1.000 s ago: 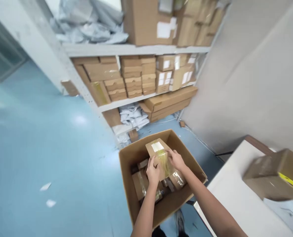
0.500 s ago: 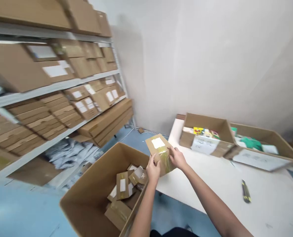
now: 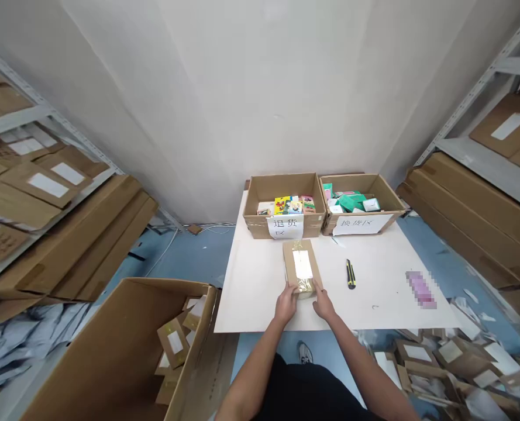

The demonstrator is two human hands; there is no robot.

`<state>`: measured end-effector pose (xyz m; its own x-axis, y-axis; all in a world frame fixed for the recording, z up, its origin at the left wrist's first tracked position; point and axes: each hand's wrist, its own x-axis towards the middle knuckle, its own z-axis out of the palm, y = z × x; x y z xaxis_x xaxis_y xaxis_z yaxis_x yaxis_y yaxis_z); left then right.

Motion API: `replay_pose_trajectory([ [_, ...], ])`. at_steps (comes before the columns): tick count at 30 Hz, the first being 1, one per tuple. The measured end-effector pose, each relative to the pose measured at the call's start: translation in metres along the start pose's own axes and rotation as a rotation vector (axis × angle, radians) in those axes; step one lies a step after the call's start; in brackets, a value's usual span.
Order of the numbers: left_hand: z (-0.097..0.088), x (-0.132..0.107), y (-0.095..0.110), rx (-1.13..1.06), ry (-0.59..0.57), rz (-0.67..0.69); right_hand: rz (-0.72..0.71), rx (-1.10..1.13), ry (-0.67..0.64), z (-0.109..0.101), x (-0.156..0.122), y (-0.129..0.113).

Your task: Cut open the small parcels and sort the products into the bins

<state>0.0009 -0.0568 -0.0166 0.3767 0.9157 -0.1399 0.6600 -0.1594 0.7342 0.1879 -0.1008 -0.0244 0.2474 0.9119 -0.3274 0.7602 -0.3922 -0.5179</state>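
Note:
A small taped cardboard parcel [image 3: 301,266] with a white label lies flat on the white table [image 3: 260,286]. My left hand [image 3: 285,305] grips its near left corner and my right hand [image 3: 323,304] grips its near right corner, fingers closed on the edge. A black and yellow utility knife [image 3: 350,273] lies just right of the parcel.
Two open labelled boxes stand at the table's back: one with colourful packs [image 3: 281,206], one with green items [image 3: 360,203]. A large open carton [image 3: 114,351] of small parcels sits on the floor at left. Shelves of boxes line both sides. Loose parcels [image 3: 439,362] litter the floor at right.
I have turned from the floor carton to the table. The parcel, lifted out of the carton in both hands, now lies flat on the tabletop.

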Motion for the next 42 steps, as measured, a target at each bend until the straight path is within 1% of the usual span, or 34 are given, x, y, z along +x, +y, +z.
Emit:
replay_pose_trajectory([
  [2, -0.003, 0.001, -0.008, 0.054, -0.034, -0.005, -0.012, -0.025, -0.025, 0.010, 0.000, 0.011],
  [4, -0.018, 0.011, -0.010, 0.128, -0.041, -0.029, -0.016, -0.028, -0.027, 0.011, 0.005, 0.011],
  [5, -0.027, 0.021, -0.008, 0.167, -0.052, -0.036, -0.008, -0.026, -0.028, 0.008, 0.010, 0.008],
  [6, -0.037, 0.033, -0.005, 0.199, -0.075, -0.032, 0.004, -0.027, -0.024, 0.003, 0.017, 0.004],
  [9, -0.065, 0.085, 0.006, 0.244, -0.240, 0.080, 0.021, -0.047, -0.018, -0.016, 0.039, -0.007],
  [12, -0.086, 0.145, 0.016, 0.339, -0.305, 0.170, 0.028, -0.056, -0.084, -0.035, 0.054, -0.012],
  [14, -0.093, 0.178, 0.018, 0.435, -0.381, 0.202, 0.049, -0.036, -0.114, -0.044, 0.056, -0.011],
  [15, -0.095, 0.192, 0.017, 0.485, -0.429, 0.202, 0.060, -0.019, -0.107, -0.048, 0.055, -0.010],
  [16, -0.096, 0.202, 0.016, 0.534, -0.474, 0.189, 0.066, 0.001, -0.078, -0.052, 0.052, -0.008],
  [18, -0.096, 0.216, 0.011, 0.627, -0.549, 0.150, 0.082, 0.033, 0.030, -0.058, 0.048, 0.000],
  [20, -0.096, 0.222, 0.005, 0.686, -0.556, 0.162, 0.131, 0.046, 0.138, -0.066, 0.048, 0.015],
  [21, -0.095, 0.223, 0.002, 0.710, -0.566, 0.163, 0.168, 0.050, 0.171, -0.070, 0.050, 0.026],
  [23, -0.094, 0.224, -0.004, 0.752, -0.575, 0.162, 0.240, 0.061, 0.194, -0.079, 0.059, 0.052],
  [26, -0.092, 0.224, -0.009, 0.798, -0.569, 0.137, 0.321, 0.079, 0.198, -0.094, 0.083, 0.096],
  [28, -0.090, 0.224, -0.010, 0.804, -0.543, 0.119, 0.366, 0.091, 0.183, -0.104, 0.102, 0.123],
  [29, -0.089, 0.223, -0.009, 0.804, -0.533, 0.106, 0.397, 0.099, 0.155, -0.107, 0.112, 0.134],
  [31, -0.086, 0.219, -0.006, 0.799, -0.524, 0.069, 0.468, 0.121, 0.059, -0.111, 0.129, 0.153],
  [33, -0.081, 0.213, 0.000, 0.798, -0.526, 0.018, 0.537, 0.139, -0.046, -0.109, 0.144, 0.167],
  [35, -0.072, 0.203, 0.008, 0.799, -0.518, -0.035, 0.601, 0.140, -0.097, -0.102, 0.155, 0.176],
  [39, -0.050, 0.176, 0.028, 0.801, -0.479, -0.133, 0.711, 0.089, -0.094, -0.077, 0.164, 0.187],
  [42, -0.036, 0.162, 0.042, 0.776, -0.479, -0.198, 0.691, 0.058, -0.111, -0.064, 0.166, 0.188],
])
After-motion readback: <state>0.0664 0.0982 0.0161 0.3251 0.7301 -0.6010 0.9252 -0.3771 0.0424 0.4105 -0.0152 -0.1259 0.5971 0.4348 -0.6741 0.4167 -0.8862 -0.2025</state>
